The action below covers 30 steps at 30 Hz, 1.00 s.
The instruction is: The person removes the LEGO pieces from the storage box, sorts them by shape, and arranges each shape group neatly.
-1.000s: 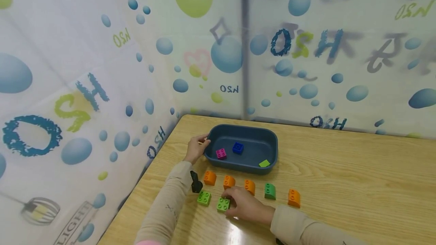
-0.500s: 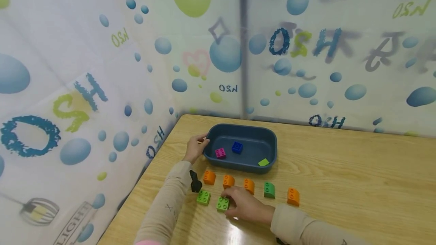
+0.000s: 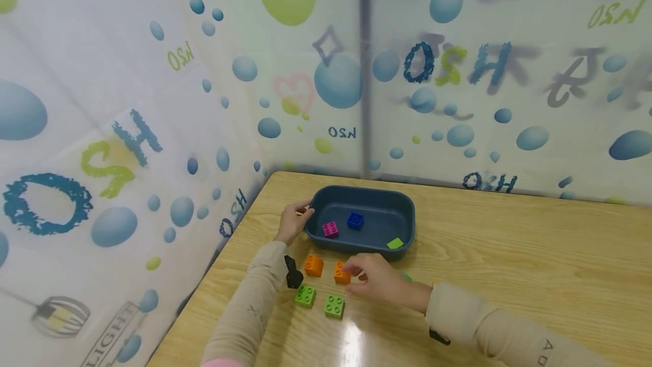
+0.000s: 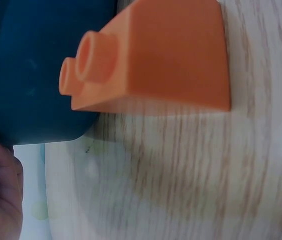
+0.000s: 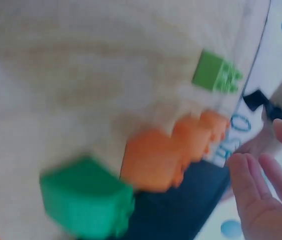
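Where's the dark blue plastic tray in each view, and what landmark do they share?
Head: the dark blue plastic tray, just below centre.
Left wrist: the tray, upper left, cut off by the frame.
Right wrist: the tray, bottom, right of centre, partly hidden.
Shared landmark: the orange curved plastic block nearest the left hand.

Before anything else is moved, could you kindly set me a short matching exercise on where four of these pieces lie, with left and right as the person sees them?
1. Pink brick
2. Blue brick
3. Lime piece
4. Dark green brick

A. In the tray, at its near right corner
B. On the table, beside an orange brick
C. In the tray, towards its left end
D. In the tray, around its middle

Pairs: 1-C, 2-D, 3-A, 4-B
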Motion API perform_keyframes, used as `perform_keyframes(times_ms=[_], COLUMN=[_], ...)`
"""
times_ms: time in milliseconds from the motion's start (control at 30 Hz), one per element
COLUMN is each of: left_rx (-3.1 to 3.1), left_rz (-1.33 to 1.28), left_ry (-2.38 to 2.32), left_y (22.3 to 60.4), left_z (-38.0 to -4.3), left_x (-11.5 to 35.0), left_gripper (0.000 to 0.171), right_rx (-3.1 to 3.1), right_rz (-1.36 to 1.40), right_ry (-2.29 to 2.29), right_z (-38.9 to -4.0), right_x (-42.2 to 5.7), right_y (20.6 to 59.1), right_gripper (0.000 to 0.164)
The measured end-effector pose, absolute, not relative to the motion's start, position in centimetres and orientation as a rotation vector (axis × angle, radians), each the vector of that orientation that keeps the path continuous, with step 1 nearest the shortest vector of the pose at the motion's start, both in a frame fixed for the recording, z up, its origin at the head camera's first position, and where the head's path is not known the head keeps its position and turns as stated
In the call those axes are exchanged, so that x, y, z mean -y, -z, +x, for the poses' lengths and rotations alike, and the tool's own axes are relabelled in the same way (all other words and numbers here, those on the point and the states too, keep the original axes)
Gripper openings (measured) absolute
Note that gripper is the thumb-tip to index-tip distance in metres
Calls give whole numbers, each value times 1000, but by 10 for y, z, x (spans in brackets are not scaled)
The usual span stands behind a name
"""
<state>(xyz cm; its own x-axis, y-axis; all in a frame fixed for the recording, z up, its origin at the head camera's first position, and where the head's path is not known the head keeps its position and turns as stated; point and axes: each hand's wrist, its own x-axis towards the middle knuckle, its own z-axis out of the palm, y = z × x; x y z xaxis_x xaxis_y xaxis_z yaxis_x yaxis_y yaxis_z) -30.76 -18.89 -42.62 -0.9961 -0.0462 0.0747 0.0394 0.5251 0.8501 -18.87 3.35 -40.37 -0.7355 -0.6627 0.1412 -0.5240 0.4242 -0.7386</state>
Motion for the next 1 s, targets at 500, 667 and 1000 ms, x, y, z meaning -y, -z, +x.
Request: perform_keyframes(times_ms=[500, 667, 1000], left_rx=[2656, 2656, 2652], left_rz=[5, 16, -75], left_ry=[1481, 1483, 1407], left_y=[424, 426, 426], left_z=[-307, -307, -306], left_x=[193, 195, 190], left_gripper=[33, 33, 32], right_rx=[-2685, -2694, -2739], right_rz=[-1098, -1012, -934], right_ry=[1151, 1138, 1060], right_z=[-255, -278, -303], right_x=[-52, -51, -44], right_y=[382, 386, 398], right_gripper=[21, 24, 25])
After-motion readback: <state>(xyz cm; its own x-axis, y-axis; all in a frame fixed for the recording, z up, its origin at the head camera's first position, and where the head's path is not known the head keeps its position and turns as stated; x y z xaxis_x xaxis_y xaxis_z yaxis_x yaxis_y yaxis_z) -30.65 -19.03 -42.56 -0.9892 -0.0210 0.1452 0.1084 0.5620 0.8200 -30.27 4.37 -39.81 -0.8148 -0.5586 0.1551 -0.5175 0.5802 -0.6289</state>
